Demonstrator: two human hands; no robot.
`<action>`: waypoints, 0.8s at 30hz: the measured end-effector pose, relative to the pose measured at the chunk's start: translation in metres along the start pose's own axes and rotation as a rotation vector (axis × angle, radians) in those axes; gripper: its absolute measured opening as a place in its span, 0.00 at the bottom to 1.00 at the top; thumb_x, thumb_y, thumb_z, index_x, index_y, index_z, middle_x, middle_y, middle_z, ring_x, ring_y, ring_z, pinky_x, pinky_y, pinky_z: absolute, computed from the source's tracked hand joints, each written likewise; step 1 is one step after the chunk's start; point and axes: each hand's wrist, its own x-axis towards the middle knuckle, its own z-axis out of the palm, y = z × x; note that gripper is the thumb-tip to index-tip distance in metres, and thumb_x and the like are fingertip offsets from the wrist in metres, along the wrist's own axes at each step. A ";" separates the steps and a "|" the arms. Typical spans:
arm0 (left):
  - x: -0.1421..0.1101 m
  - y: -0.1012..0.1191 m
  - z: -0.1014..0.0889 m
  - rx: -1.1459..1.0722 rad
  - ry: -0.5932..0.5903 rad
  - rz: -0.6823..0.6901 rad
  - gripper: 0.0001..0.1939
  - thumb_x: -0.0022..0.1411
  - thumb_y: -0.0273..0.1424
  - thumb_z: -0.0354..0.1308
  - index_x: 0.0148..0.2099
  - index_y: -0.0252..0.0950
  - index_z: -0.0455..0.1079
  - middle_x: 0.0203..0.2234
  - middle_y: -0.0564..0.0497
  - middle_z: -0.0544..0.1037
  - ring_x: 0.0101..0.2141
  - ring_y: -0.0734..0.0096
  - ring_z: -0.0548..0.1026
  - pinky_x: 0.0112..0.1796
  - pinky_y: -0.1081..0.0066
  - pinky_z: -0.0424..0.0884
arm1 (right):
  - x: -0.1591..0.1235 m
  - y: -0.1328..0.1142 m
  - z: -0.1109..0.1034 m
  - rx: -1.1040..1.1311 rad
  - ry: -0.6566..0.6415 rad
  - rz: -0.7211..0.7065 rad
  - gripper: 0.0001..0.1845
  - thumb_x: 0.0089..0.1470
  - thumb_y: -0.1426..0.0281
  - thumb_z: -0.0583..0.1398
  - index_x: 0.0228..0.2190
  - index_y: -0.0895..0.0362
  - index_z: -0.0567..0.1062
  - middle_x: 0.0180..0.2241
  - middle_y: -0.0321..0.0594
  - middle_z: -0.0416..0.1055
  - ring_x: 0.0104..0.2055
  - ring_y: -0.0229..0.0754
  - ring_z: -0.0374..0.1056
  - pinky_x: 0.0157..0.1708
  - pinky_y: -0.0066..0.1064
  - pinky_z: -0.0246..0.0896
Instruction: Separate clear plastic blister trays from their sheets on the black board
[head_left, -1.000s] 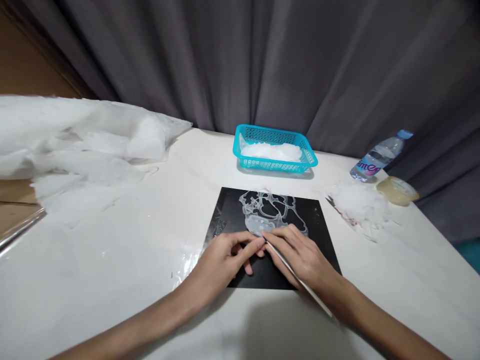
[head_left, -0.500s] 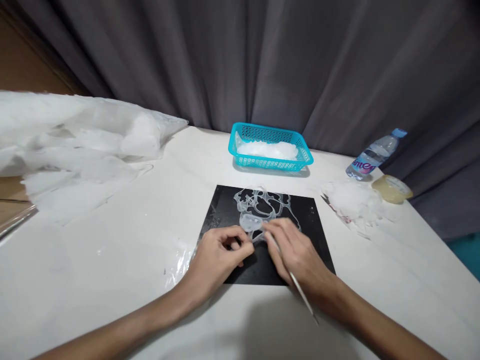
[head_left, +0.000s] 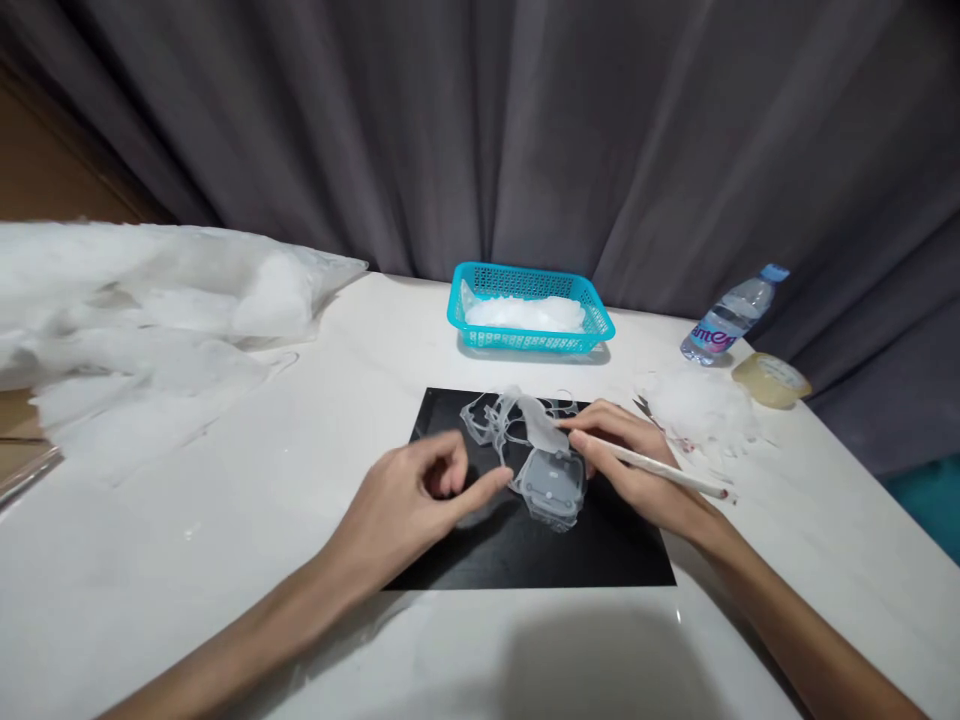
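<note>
On a black board (head_left: 480, 560) lies a translucent, cut-out sheet (head_left: 491, 420) of looping strips. In front of it rests a greyish translucent piece (head_left: 553, 485) with rounded corners and small dots, and a frosted flap (head_left: 541, 425) rises behind. My right hand (head_left: 630, 460) is closed round a slim white pen-like tool (head_left: 652, 462); its fingertips are at the flap's edge, and whether they pinch it I cannot tell. Left of the piece, my left hand (head_left: 420, 490) has its thumb stretched out and fingers curled apart from it, with nothing visible in them.
A turquoise basket (head_left: 532, 343) with white fluffy material stands at the back. Right of the board are a water bottle (head_left: 731, 320), a tape roll (head_left: 772, 380), white scraps (head_left: 701, 410) and partly covered scissors (head_left: 643, 407). A big plastic bag (head_left: 172, 290) of white stuffing lies left.
My left hand has drawn back left and its thumb has parted from the fingers. The right hand has moved up and right, its tool now lying flatter. The dotted piece now shows between the hands.
</note>
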 end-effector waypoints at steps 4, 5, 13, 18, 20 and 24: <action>0.011 0.003 -0.003 0.070 0.097 0.411 0.23 0.64 0.44 0.67 0.55 0.39 0.67 0.49 0.46 0.75 0.50 0.57 0.71 0.50 0.63 0.68 | -0.006 -0.021 0.009 0.028 -0.167 -0.067 0.11 0.69 0.69 0.58 0.47 0.54 0.81 0.37 0.39 0.75 0.37 0.40 0.73 0.40 0.32 0.70; 0.013 0.002 -0.002 0.075 0.026 0.481 0.22 0.67 0.41 0.65 0.59 0.41 0.66 0.54 0.45 0.74 0.54 0.56 0.70 0.54 0.61 0.67 | -0.008 -0.025 0.011 0.031 -0.192 -0.071 0.12 0.69 0.69 0.58 0.49 0.53 0.80 0.36 0.38 0.75 0.36 0.40 0.73 0.39 0.32 0.70; 0.017 -0.006 0.006 -0.202 -0.199 0.227 0.15 0.76 0.43 0.51 0.45 0.38 0.71 0.39 0.51 0.78 0.39 0.65 0.74 0.42 0.68 0.68 | -0.012 0.012 0.002 -0.322 0.022 -0.094 0.09 0.70 0.70 0.56 0.45 0.54 0.76 0.41 0.42 0.76 0.41 0.45 0.74 0.42 0.36 0.70; 0.016 -0.012 0.000 -0.222 -0.215 0.136 0.15 0.75 0.44 0.50 0.43 0.38 0.67 0.35 0.52 0.74 0.34 0.68 0.71 0.36 0.69 0.65 | -0.016 0.047 -0.008 -0.802 -0.112 -0.175 0.19 0.66 0.80 0.51 0.53 0.57 0.74 0.41 0.48 0.72 0.43 0.52 0.71 0.41 0.43 0.70; 0.016 -0.014 0.002 -0.203 -0.218 0.113 0.13 0.75 0.43 0.50 0.44 0.39 0.65 0.32 0.54 0.72 0.31 0.70 0.69 0.33 0.70 0.63 | -0.016 0.043 -0.006 -0.855 -0.095 -0.193 0.24 0.63 0.83 0.50 0.57 0.58 0.72 0.43 0.50 0.71 0.44 0.54 0.69 0.41 0.45 0.69; 0.015 -0.012 0.008 -0.185 -0.215 0.068 0.11 0.72 0.41 0.55 0.48 0.40 0.64 0.23 0.61 0.66 0.24 0.73 0.64 0.28 0.72 0.59 | -0.013 0.016 0.021 -0.625 0.039 -0.200 0.15 0.69 0.72 0.55 0.55 0.57 0.72 0.46 0.51 0.71 0.48 0.54 0.68 0.47 0.47 0.69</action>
